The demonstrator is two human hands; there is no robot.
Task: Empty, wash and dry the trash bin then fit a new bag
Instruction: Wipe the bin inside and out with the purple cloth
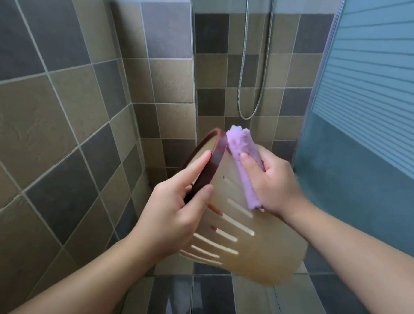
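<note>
Held in mid-air, the bin (248, 238) could slip: the left hand (177, 206) merely pinches its dark rim (215, 161) while the right hand (274, 179) presses a rolled purple cloth (244, 164) against its side.

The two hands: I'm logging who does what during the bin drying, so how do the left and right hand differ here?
The left hand grips the bin's dark red rim, index finger straight along it; the right hand holds a rolled purple cloth. The left steadies the tilted beige bin; the right presses the cloth against its outer wall. Both are bare and touch the bin.
</note>
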